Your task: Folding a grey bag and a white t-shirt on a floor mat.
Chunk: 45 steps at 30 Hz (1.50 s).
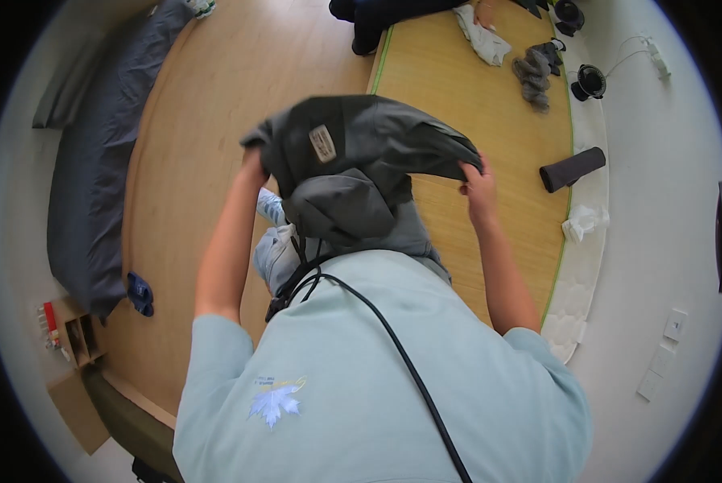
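Note:
A dark grey hooded jacket point(341, 129) hangs stretched between my two hands in front of my lap. Its hood point(341, 205) droops toward me, and a light rectangular patch point(322, 143) shows on the cloth. My left hand point(252, 163) is closed on the jacket's left end, with its fingers partly hidden by the fabric. At the opposite end, my right hand point(478, 182) pinches a narrow part of it that looks like a sleeve. Some of the lower cloth lies over my legs.
Ahead on the yellow mat point(433, 72), another person's hand point(484, 14) is at a white cloth point(483, 36). Grey crumpled fabric point(532, 76), a dark rolled bundle point(573, 169) and a small black fan point(590, 82) lie along the right. A grey-covered bed point(95, 185) and blue slippers point(140, 294) are left.

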Each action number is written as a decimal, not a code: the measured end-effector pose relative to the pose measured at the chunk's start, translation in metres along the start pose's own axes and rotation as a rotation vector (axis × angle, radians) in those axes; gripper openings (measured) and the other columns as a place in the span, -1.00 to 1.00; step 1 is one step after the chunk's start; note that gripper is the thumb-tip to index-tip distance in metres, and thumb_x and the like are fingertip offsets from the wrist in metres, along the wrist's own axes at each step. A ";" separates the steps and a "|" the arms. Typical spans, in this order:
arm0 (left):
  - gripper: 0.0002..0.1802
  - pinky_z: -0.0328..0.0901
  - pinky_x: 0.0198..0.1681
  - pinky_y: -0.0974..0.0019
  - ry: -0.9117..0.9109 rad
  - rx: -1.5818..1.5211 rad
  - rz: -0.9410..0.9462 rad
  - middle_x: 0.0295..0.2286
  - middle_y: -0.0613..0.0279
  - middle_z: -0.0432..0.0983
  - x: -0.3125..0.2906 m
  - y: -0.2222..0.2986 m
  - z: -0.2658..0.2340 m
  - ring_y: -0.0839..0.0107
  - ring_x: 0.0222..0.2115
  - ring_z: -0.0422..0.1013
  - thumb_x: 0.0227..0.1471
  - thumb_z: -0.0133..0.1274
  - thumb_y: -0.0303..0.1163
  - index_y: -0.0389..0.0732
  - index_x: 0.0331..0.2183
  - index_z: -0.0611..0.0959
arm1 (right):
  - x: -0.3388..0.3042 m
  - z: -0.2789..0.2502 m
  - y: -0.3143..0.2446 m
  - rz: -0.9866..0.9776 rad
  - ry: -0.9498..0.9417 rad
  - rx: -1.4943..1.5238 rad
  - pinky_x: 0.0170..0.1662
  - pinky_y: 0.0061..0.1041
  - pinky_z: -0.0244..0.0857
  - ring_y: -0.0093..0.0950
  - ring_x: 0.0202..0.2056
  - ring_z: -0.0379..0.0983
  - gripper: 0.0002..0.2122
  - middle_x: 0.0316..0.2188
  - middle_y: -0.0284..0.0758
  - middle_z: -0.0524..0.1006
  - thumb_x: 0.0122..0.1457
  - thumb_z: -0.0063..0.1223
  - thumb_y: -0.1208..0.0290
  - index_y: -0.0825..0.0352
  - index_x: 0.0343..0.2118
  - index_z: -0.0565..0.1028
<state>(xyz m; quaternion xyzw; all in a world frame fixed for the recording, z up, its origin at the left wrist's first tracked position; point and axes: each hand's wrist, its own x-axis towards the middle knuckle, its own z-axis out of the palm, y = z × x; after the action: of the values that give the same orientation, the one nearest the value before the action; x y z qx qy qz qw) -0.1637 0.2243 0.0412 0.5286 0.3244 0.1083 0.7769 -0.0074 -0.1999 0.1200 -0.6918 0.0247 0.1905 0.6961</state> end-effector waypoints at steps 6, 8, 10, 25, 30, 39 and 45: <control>-0.45 0.25 -0.01 0.21 0.199 0.866 0.461 -0.08 0.07 0.41 -0.046 0.004 -0.014 0.26 -0.07 0.35 -0.01 0.11 -0.33 -0.24 0.03 0.38 | -0.024 0.018 -0.097 -0.539 -0.090 -0.087 -0.24 -0.69 0.27 -0.59 -0.36 0.41 -0.74 -0.39 -0.40 0.48 -0.01 0.07 0.68 0.37 -0.20 0.51; -0.40 0.26 -0.01 0.24 -0.029 0.824 0.736 -0.08 0.02 0.40 -0.124 0.113 0.113 0.22 -0.07 0.37 -0.07 0.17 -0.36 -0.19 0.04 0.38 | -0.032 0.042 -0.119 -0.725 -0.179 -0.158 -0.11 -0.60 0.28 -0.53 -0.22 0.42 -0.72 -0.24 -0.31 0.49 -0.05 0.10 0.68 0.37 -0.21 0.51; -0.38 0.27 -0.03 0.26 -0.202 0.651 0.747 -0.07 -0.01 0.39 -0.158 0.144 0.166 0.22 -0.08 0.39 -0.11 0.20 -0.37 -0.17 0.03 0.39 | -0.057 0.091 -0.146 -0.771 -0.476 -0.129 -0.03 -0.52 0.26 -0.46 -0.11 0.40 -0.64 -0.12 -0.25 0.46 -0.07 0.13 0.64 0.35 -0.12 0.48; -0.65 0.33 -0.26 0.43 -0.457 0.178 0.886 -0.40 0.23 0.50 -0.166 0.159 0.162 0.45 -0.36 0.43 -0.28 0.28 -0.65 -0.30 -0.34 0.55 | -0.037 0.048 -0.028 -0.321 -0.788 -0.337 -0.09 -0.49 0.25 -0.46 -0.21 0.36 -0.52 -0.23 -0.32 0.47 -0.03 0.28 0.30 0.27 -0.02 0.40; -0.65 0.31 -0.21 0.43 -0.283 0.195 1.022 -0.37 0.20 0.51 -0.162 0.175 0.175 0.44 -0.35 0.43 -0.22 0.27 -0.62 -0.30 -0.30 0.54 | -0.031 0.036 -0.030 -0.578 -0.812 -0.456 -0.17 -0.53 0.25 -0.51 -0.30 0.36 -0.61 -0.38 -0.36 0.49 0.01 0.25 0.20 0.30 -0.16 0.47; -0.69 0.28 -0.17 0.43 -0.055 0.299 0.928 -0.36 0.21 0.51 -0.150 0.154 0.118 0.44 -0.32 0.41 -0.15 0.28 -0.47 -0.32 -0.30 0.55 | -0.052 -0.003 -0.057 -0.018 -0.654 -0.190 -0.32 -0.64 0.18 -0.71 -0.39 0.27 -0.79 -0.47 -0.50 0.42 0.02 0.22 0.41 0.32 -0.31 0.45; -0.62 0.25 -0.20 0.42 -0.102 0.560 0.794 -0.39 0.23 0.51 -0.161 0.130 0.061 0.42 -0.34 0.40 -0.19 0.33 -0.27 -0.34 -0.38 0.58 | -0.040 -0.054 -0.040 0.263 -1.011 -0.197 -0.25 -0.69 0.21 -0.74 -0.36 0.33 -0.66 -0.43 -0.52 0.48 0.03 0.23 0.40 0.32 -0.11 0.50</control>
<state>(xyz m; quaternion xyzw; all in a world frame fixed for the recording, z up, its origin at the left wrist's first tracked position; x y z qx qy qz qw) -0.2266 0.1503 0.2342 0.8050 0.0758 0.2785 0.5184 -0.0195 -0.2607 0.1680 -0.5666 -0.2456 0.5873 0.5232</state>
